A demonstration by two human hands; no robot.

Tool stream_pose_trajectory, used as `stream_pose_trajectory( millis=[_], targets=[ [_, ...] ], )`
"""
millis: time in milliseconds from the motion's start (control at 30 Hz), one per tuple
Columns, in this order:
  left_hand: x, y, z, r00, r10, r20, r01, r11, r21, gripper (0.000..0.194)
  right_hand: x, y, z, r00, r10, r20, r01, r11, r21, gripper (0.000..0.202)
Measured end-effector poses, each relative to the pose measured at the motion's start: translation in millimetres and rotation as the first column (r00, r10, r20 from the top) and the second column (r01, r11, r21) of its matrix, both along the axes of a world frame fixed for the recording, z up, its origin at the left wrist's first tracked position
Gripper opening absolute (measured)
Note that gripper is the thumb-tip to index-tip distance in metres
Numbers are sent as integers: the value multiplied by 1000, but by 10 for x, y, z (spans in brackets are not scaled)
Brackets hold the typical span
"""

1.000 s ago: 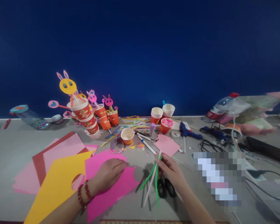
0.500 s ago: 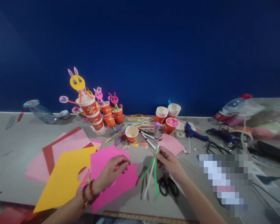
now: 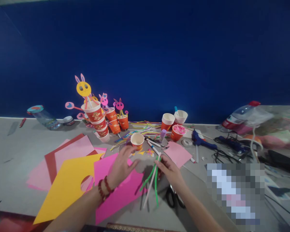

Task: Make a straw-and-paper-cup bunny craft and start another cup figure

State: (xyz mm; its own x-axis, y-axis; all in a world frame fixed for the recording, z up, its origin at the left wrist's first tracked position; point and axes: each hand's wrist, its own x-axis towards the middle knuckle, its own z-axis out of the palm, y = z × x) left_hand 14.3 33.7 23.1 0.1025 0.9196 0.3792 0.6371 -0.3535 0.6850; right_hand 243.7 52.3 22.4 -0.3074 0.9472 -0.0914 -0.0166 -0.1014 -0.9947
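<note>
My right hand [image 3: 168, 168] pinches a small bundle near its top: two green pipe cleaners [image 3: 156, 185] that spread apart below and a thin white stick [image 3: 148, 193] between them. Fingers and thumb apart, my left hand [image 3: 124, 164] reaches toward a small paper cup [image 3: 137, 140] with a white inside. Its fingertips overlap the cup's near side, and I cannot tell whether they touch it. Below my left hand lies a bright pink paper sheet [image 3: 125, 190]. Black-handled scissors [image 3: 171, 196] lie on the table, partly hidden by my right forearm.
Decorated cup figures [image 3: 95, 116] stand at the back left. Yellow paper [image 3: 67, 180] with a round hole lies left. Behind are loose pipe cleaners [image 3: 145, 125], stacked cups [image 3: 168, 119] and a cup of pink pieces [image 3: 178, 131]. A blue glue gun [image 3: 203, 140] and bottle [image 3: 239, 117] are right.
My left hand has moved forward to the paper cup, its fingers opening. My right hand, still holding the pipe cleaners and white stick, has shifted slightly left.
</note>
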Motion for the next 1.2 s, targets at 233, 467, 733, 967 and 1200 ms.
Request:
stream_pose_trajectory(
  millis=[233, 467, 733, 967, 1200],
  targets=[
    [-15, 674, -149, 990, 93, -105, -74, 983, 166, 90, 90, 50, 140, 997, -68, 33, 64, 993, 95, 47],
    [-38, 156, 56, 967, -248, -50, 253, 949, 190, 75, 464, -101, 562, 968, -201, -147, 238, 921, 308, 30],
    [14, -180, 229, 890, -442, 115, 438, 897, 57, 79, 426, -232, 987, 962, -232, -144, 267, 688, 675, 8],
    [40, -300, 278, 847, -465, 257, 475, 880, 24, 79, 245, -239, 1200, 961, -92, 260, -186, 476, 859, 23],
    [39, -317, 296, 845, -479, 237, 490, 872, 17, 76, 177, -281, 1186, 954, -96, 284, -211, 461, 862, 14]
  ],
)
